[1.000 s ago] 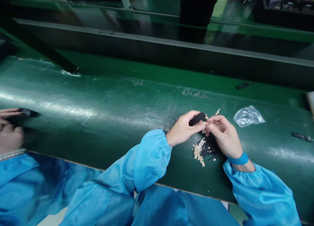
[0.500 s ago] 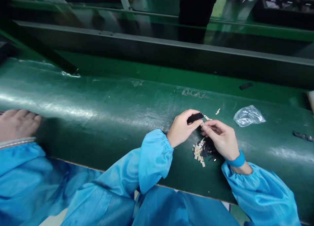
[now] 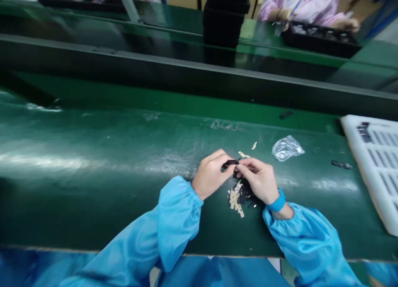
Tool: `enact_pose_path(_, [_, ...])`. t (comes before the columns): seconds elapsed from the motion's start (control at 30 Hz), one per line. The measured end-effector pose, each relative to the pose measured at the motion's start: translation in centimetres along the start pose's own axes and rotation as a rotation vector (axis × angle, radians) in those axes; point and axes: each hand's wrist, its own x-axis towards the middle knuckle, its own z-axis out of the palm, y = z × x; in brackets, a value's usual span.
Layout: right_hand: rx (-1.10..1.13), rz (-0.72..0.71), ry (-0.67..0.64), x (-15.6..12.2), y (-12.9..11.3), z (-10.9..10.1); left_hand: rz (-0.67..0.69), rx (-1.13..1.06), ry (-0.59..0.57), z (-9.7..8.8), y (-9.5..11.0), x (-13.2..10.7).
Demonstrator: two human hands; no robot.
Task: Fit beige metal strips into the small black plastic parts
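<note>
Your hands (image 3: 213, 177) partly hide the black piece (image 3: 230, 163); toward your bench's (image 3: 124, 208) right end, the white rack (image 3: 368, 166) is cut off, its dark parts (image 3: 364, 131) seemingly too blurred to identify.

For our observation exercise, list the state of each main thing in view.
Small black oblong part: held in the left hand
Cream and black flat strips: loosely heaped
Clear, shapeless plastic bag: crumpled
White rectangular slotted tray: partly visible, holding dark pieces
Flat blue wristband: worn
</note>
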Motion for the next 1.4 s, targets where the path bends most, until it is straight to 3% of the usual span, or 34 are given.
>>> enact_pose_path(0.2, [0.019, -0.003, -0.028, 0.4, 0.0, 0.3, -0.037, 0.024, 0.028, -0.6, -0.7, 0.5])
enact_pose_path(0.37, [0.061, 0.009, 0.056, 0.8, -0.2, 0.1, -0.155, 0.132, 0.202, -1.8, -1.4, 0.8])
enact_pose_path(0.53, [0.063, 0.007, 0.053, 0.9, -0.3, 0.1, -0.142, 0.136, 0.085, -1.8, -1.2, 0.7])
enact_pose_path(0.77, [0.01, 0.008, -0.071, 0.7, -0.3, -0.2, -0.205, -0.216, -0.056, -1.1, -0.5, 0.7])
enact_pose_path(0.87, [-0.064, -0.041, -0.11, 0.6, -0.3, -0.6, -0.204, -0.234, -0.153, -1.0, -0.3, 0.8])
enact_pose_path(1.03, [-0.189, -0.113, -0.069, 0.5, -0.2, -1.2, -0.223, -0.281, -0.151, -0.6, -0.3, 0.8])
enact_pose_path(1.2, [-0.365, -0.311, 0.169, -0.1, -0.4, -0.9, -0.253, -0.29, -0.085, -0.5, -0.2, 0.9])
enact_pose_path(1.4, [-0.389, -0.338, 0.051, -0.4, -0.3, -0.4, -0.163, -0.246, -0.067, -0.4, -0.1, 0.6])
